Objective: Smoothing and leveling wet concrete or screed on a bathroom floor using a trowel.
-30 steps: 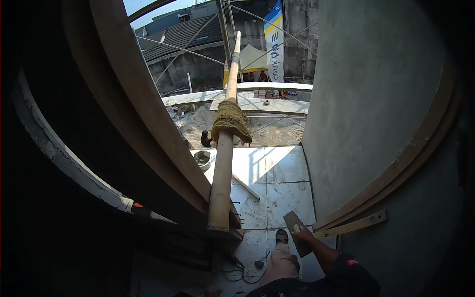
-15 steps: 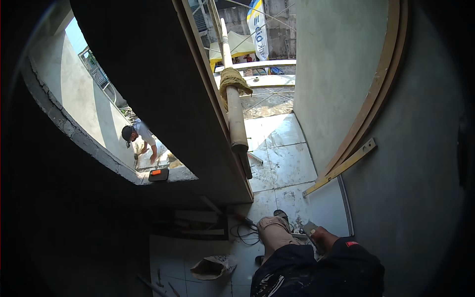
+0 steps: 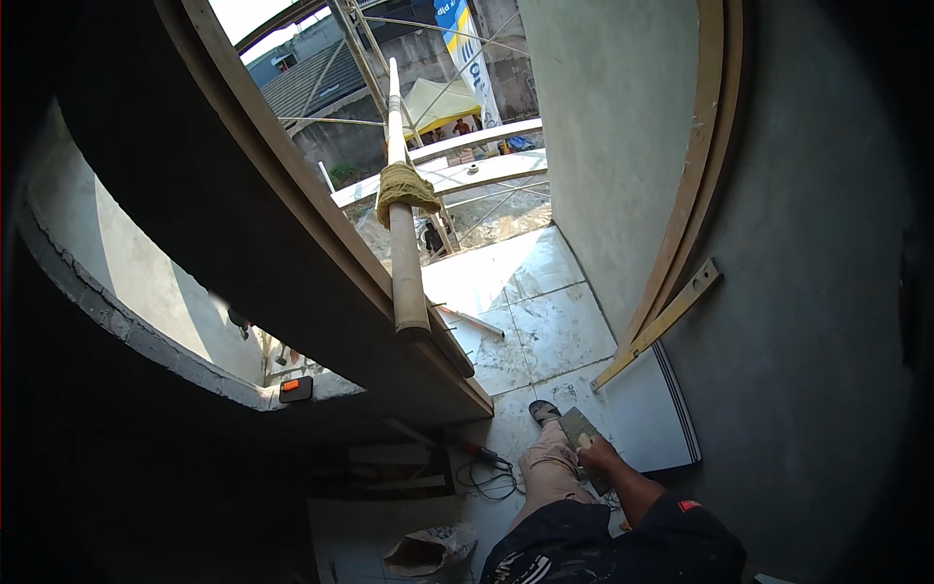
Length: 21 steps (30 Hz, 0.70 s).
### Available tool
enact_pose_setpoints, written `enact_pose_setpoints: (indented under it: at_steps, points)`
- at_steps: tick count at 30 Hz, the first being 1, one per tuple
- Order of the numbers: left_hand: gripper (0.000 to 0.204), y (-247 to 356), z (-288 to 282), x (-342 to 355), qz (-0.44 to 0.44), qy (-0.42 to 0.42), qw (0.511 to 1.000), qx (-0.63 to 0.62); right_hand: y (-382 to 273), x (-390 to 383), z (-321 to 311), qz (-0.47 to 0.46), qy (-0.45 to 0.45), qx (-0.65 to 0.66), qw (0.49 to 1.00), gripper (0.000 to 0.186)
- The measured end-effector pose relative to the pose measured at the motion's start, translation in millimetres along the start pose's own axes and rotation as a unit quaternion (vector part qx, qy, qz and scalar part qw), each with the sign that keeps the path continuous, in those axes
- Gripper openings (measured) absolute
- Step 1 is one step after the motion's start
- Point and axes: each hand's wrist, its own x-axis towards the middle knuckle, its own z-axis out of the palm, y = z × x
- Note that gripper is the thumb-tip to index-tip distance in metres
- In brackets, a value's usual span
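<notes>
My right hand (image 3: 595,453) is closed on the handle of a flat rectangular steel trowel (image 3: 582,424), held low beside my leg, over my sandalled foot (image 3: 545,411). To its right, a yellow spirit level (image 3: 652,331) leans against the door frame (image 3: 712,117), and a large white tile (image 3: 652,409) stands against the wall. Left of my leg lie a power tool with a cord (image 3: 479,454) and an open sack (image 3: 428,550). My left hand is not in view.
A bamboo pole (image 3: 409,273) wrapped in coarse cloth (image 3: 407,190) juts through the doorway over the tiled floor (image 3: 555,321). Scaffolding (image 3: 365,68) and a banner stand outside. A co-worker (image 3: 236,323) is partly hidden beyond the left opening, whose sill (image 3: 233,389) holds a small orange-and-black object (image 3: 296,389).
My view swung left and has come partly back toward the doorway. The co-worker in the left opening is now mostly hidden. The trowel stays in my right hand.
</notes>
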Motion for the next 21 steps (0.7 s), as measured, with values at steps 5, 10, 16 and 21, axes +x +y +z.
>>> enact_pose_setpoints:
  at_steps: [5, 10, 16, 21]
  points:
    - [0.042, 84.3, 71.3, 23.0, 0.194, 0.050, 0.967, 0.157, 8.6, 47.3, -37.5, 0.014, -0.026, -0.036, 0.999, 0.055]
    - [0.046, 155.1, 168.4, 35.1, 0.122, 0.068, 0.978, 0.156, 8.7, 110.9, -72.1, 0.007, -0.030, -0.075, 0.997, 0.059]
    - [0.035, 233.4, 258.9, 32.7, 0.141, -0.063, 0.814, 0.560, -46.6, 203.2, -111.6, -0.075, -0.112, -0.123, 0.983, 0.065]
    - [0.041, 314.8, 318.9, 16.1, 0.170, 0.018, 0.961, 0.217, -86.2, 272.8, -120.4, -0.102, -0.119, -0.289, 0.944, 0.056]
